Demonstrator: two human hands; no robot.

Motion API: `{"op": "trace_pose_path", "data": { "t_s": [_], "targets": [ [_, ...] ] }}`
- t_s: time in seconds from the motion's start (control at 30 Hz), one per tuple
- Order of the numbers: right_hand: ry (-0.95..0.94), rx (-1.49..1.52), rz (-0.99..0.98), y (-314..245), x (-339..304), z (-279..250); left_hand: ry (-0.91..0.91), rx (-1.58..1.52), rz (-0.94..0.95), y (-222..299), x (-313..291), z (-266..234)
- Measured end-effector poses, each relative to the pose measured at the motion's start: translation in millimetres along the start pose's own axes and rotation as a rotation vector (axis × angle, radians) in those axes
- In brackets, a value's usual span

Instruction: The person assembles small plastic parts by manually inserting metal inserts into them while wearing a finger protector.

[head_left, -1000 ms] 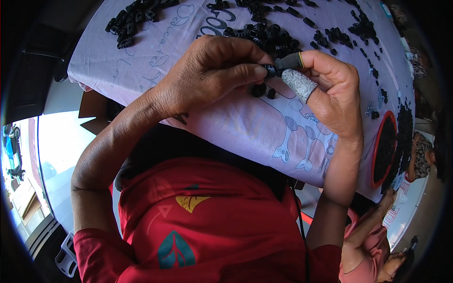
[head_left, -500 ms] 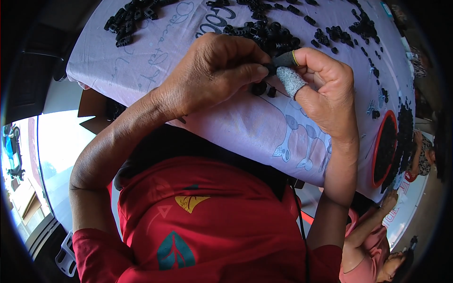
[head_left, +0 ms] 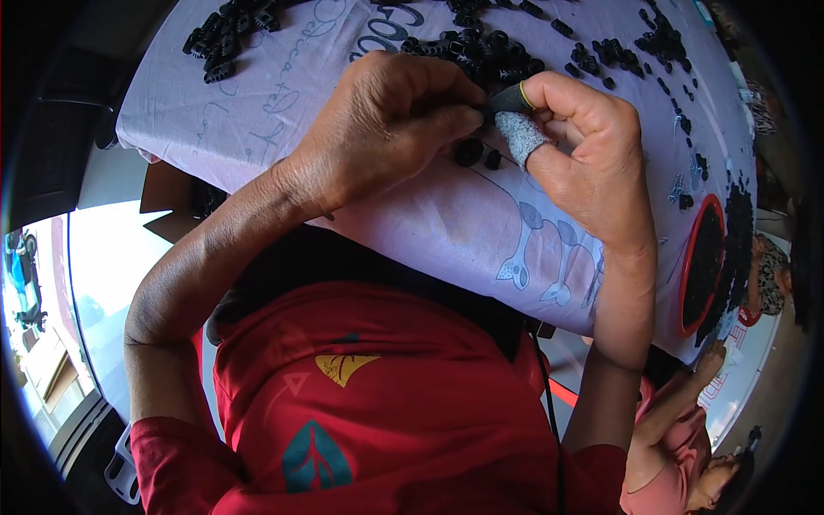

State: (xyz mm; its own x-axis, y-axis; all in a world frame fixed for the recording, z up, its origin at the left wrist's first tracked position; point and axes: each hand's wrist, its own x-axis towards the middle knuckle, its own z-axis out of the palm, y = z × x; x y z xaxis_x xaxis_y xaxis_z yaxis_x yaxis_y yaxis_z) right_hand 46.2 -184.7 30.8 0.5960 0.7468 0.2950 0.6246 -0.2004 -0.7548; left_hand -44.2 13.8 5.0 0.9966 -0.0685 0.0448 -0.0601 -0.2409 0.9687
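Near the front edge of the surface (head_left: 421,232), left hand (head_left: 382,124) and right hand (head_left: 592,154) fingers pinch a black part (head_left: 487,115); dark lettering (head_left: 390,33) nears the far edge.

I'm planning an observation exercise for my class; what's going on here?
A person's left hand and right hand together pinch a small black part, mostly hidden. The right thumb wears a grey cover. Two loose black pieces lie close by on the printed cloth, with a larger black pile beyond.
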Motion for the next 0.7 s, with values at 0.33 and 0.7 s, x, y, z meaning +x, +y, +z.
{"op": "trace_pose_path", "data": {
  "t_s": [0.33,0.7],
  "targets": [
    [0.011,0.204,0.062,1.8,3.0,1.9,-0.008,-0.100,-0.060,1.0,1.0,1.4],
    [0.004,0.068,0.082,-2.7,2.2,-6.8,-0.039,-0.178,-0.057,-3.1,1.5,-2.4]
  ]
}}
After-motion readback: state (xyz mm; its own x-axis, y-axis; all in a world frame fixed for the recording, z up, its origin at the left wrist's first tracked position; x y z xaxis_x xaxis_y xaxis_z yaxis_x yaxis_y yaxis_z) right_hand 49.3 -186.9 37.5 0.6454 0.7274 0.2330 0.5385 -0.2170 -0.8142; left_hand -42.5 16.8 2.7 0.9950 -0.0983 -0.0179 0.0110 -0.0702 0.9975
